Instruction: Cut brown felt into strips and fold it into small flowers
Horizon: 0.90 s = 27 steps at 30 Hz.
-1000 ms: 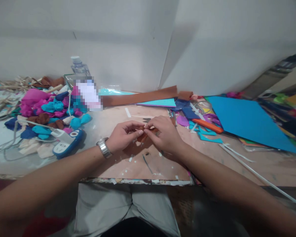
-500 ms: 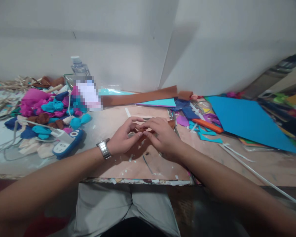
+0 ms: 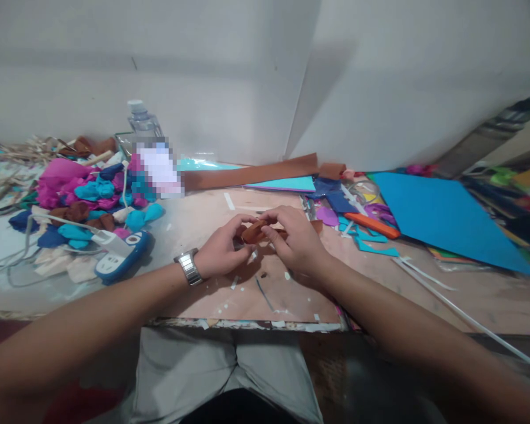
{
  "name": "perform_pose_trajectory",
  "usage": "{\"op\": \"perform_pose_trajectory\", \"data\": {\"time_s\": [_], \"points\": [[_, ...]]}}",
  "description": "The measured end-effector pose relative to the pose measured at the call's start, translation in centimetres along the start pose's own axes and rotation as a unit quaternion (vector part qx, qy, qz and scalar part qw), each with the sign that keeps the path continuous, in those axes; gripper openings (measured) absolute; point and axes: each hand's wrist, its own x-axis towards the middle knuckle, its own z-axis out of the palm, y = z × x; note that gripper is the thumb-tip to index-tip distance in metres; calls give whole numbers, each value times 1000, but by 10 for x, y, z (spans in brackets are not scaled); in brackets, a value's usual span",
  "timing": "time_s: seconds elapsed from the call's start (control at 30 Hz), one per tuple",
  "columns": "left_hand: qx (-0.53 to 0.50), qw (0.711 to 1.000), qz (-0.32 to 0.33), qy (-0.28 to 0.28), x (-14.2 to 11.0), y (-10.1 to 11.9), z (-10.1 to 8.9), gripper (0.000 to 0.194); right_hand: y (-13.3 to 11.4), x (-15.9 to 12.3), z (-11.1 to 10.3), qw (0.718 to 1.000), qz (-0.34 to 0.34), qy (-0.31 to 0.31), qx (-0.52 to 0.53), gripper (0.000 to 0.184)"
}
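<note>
A strip of brown crepe paper (image 3: 255, 234), bent into a rounded fold, is held just above the work board in front of me. My right hand (image 3: 297, 240) pinches it between thumb and fingers, and a brown end shows past that hand on the right. My left hand (image 3: 224, 246), with a metal watch at the wrist, curls its fingers round the fold's left side. Its thumb lies lower, a little away from the paper. The left fingertips are partly hidden behind the fold. Behind the hands, a dark metal tip shows on the board, mostly covered.
Crumpled coloured paper bundles (image 3: 66, 182) and a blue-and-white power strip (image 3: 121, 257) lie left. A water bottle (image 3: 143, 121) and a blurred-out phone stand behind. A long brown paper strip (image 3: 251, 172) lies at the back. Rightward are an orange cutter (image 3: 373, 225) and a blue sheet (image 3: 446, 218).
The hands first press together over the brown paper. Now the left thumb has moved down and away, and the fold shows more between the hands.
</note>
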Motion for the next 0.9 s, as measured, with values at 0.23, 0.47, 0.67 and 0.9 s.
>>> {"op": "perform_pose_trajectory", "data": {"time_s": [0.23,0.47,0.67,0.9], "points": [[-13,999,44,26,1,6,-2,36,-2,0,0,999,-13,-41,-8,10],[-51,997,30,46,3,3,-1,38,-2,-2,0,998,-43,-49,-7,15],[-112,992,4,56,6,2,0,37,-1,-1,0,998,-50,-32,-2,22],[-154,985,-8,79,8,3,-2,33,0,-1,0,1000,-11,-8,-21,10]]}}
